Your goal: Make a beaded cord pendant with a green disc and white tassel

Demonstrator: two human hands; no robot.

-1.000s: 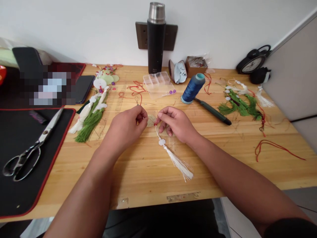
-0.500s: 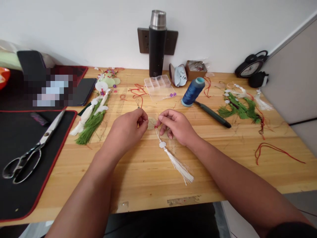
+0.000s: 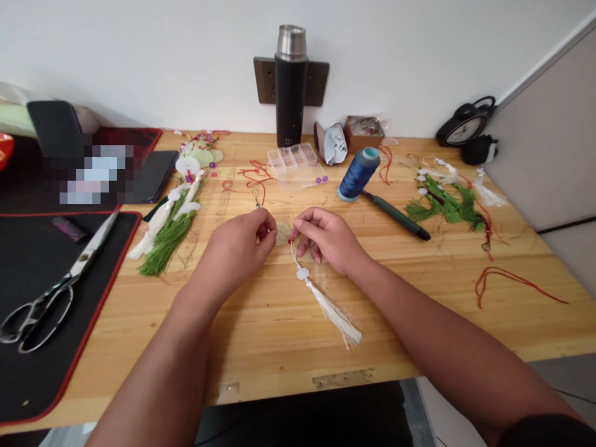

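Observation:
A pale round disc (image 3: 282, 234) lies between my two hands, low over the wooden table. My left hand (image 3: 249, 239) is closed, thumb and fingertips pinched at the disc's left edge. At its right side, my right hand (image 3: 328, 239) is closed by a small red bead (image 3: 291, 240), thumb against index finger; any thread between those fingers is too fine to make out. From the bead a white loop runs down to a white flower-shaped piece (image 3: 303, 274) and a white tassel (image 3: 335, 311), spread on the table toward the lower right.
Beyond my hands are a blue thread spool (image 3: 358, 175), a dark green pen-like tool (image 3: 398, 215), a clear compartment box (image 3: 297, 166) and a black flask (image 3: 291, 93). Scissors (image 3: 60, 288) lie on a black mat at left. Green tassels (image 3: 170, 243) lie left, more (image 3: 447, 202) right.
The whole view has shifted slightly, with objects a little more to the left and lower. Both hands keep nearly the same hold around the disc and bead.

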